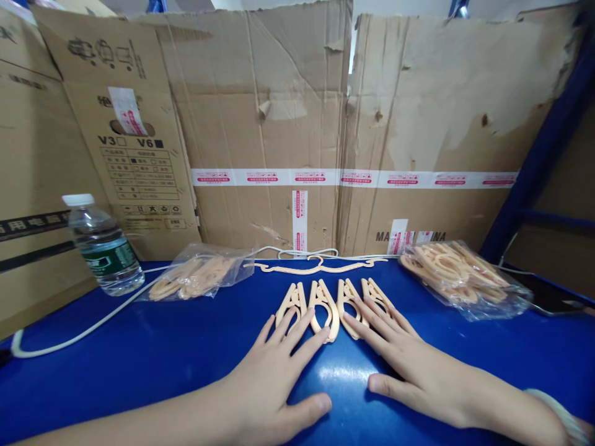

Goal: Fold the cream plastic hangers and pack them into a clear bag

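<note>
Four folded beige hangers [333, 313] stood side by side in a row on the blue worktop [186, 365], in front of the person. Both hands were wide, with the fingers spread and the thumbs apart. The left hand [272, 378] had its fingers over the two hangers on the left, and the right hand [416, 365] over the two on the right; neither was gripping. Just behind the row lay one unfolded hanger [295, 271]. A clear bag [198, 272] with hangers lay to the left, near a water bottle [105, 244], and another bag [453, 269] lay to the right. Cardboard [264, 136] stood behind.
</note>
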Tool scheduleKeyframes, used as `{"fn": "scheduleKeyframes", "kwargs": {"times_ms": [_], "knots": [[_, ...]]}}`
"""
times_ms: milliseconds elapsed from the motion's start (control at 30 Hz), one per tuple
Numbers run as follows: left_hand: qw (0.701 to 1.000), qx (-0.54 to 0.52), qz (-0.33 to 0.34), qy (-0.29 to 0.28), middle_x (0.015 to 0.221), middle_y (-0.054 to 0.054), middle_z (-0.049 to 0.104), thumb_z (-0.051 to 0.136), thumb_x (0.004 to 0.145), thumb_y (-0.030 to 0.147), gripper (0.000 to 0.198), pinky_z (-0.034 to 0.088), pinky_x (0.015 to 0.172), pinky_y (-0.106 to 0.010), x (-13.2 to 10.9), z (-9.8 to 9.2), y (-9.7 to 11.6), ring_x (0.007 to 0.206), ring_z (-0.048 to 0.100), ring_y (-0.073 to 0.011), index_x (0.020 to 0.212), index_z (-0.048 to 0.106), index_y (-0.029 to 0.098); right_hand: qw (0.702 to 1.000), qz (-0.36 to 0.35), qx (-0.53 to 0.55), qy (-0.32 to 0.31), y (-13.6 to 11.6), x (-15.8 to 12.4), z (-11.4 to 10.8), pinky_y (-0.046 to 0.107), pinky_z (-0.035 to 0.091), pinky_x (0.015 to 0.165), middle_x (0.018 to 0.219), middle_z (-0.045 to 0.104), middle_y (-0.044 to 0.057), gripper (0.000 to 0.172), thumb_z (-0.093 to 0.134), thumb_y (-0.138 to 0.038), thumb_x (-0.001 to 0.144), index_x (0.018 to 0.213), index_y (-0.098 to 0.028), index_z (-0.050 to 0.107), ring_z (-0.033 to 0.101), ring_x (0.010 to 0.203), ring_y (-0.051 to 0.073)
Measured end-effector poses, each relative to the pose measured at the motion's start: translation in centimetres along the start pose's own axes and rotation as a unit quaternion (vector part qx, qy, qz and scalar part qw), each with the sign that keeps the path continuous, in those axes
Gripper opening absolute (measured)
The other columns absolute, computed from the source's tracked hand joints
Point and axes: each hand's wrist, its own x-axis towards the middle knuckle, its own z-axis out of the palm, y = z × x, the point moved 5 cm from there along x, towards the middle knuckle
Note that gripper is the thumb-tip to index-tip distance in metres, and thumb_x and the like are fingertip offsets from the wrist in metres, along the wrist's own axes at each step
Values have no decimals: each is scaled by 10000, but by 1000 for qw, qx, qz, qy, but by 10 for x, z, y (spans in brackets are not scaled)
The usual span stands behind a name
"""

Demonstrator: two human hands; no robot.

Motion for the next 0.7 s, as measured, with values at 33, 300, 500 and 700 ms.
{"fn": "scheduleKeyframes", "kwargs": {"times_ms": [33,300,500,700], "knots": [[1000,-4,5,6,1594,-85,250,568,868,580,714,199,1121,-674,1,-1,-3,1459,180,-405,1498,331,341,1000,-4,5,0,1,3,1,716,6,1097,1619,-43,95,802,446,-619,928,1550,-316,39,-101,1441,408],[998,-28,25,-51,1607,-105,184,461,930,599,687,179,1115,-686,11,-12,-27,1461,130,-407,1524,257,322,1000,-22,18,10,7,28,3,710,-2,1105,1617,-12,124,846,469,-638,911,1551,-295,35,-67,1450,407],[998,-49,38,-28,1600,-63,245,517,929,530,650,176,1107,-700,7,-13,-28,1466,168,-387,1510,269,378,998,-48,-3,51,0,23,-1,697,10,1121,1621,75,130,792,450,-587,942,1560,-265,73,22,1470,390],[997,-55,37,51,1565,-41,359,608,886,370,619,186,1148,-640,0,-10,-27,1444,296,-330,1464,386,380,993,-117,-4,23,-15,15,-6,643,156,1153,1598,230,134,713,467,-532,952,1551,-229,226,153,1469,371]]}}
